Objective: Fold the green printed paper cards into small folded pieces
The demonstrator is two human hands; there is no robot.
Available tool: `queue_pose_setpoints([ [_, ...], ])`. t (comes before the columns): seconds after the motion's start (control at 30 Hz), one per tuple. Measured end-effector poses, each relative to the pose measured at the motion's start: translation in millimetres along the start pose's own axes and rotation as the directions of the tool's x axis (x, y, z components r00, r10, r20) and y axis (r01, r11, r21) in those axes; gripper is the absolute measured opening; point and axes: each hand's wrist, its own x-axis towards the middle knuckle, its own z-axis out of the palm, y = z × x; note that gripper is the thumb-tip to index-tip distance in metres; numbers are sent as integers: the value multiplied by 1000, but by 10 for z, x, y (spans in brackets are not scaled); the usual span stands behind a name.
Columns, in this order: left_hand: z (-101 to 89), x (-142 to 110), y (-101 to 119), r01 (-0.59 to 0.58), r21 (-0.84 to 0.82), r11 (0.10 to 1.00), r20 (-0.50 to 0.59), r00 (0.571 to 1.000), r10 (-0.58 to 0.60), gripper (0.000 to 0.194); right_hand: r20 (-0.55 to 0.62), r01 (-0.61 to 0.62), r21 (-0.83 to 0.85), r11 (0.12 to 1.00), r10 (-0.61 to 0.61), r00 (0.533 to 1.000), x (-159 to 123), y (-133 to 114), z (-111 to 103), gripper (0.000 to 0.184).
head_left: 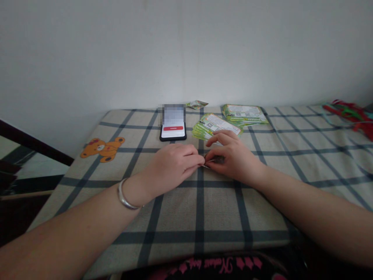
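My left hand (171, 167) and my right hand (231, 155) meet at the middle of the checked cloth, fingertips pinched together on a small flat piece (210, 162) that is mostly hidden between them. A silver bangle (126, 197) sits on my left wrist. Just beyond my right hand lies a fanned pile of green and white paper sachets (212, 125), and a second pile (244, 114) lies further back. One loose sachet (197, 104) rests near the wall.
A phone (173, 123) with a lit screen lies flat behind my left hand. The checked cloth (204, 210) has a bear patch (101, 147) at the left. Red and green cords (351, 113) lie at the far right. A white wall stands behind.
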Motion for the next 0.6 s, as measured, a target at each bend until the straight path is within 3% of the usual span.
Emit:
queue_pose_setpoints([
  [0.37,-16,9,14,31,59,998,31,999,-33,12,148,-16,-9,1000,17,989,-36,153,-286,10],
  [0.6,-11,33,-11,61,34,998,8,998,-62,10,160,5,74,997,-17,987,-47,175,-283,14],
])
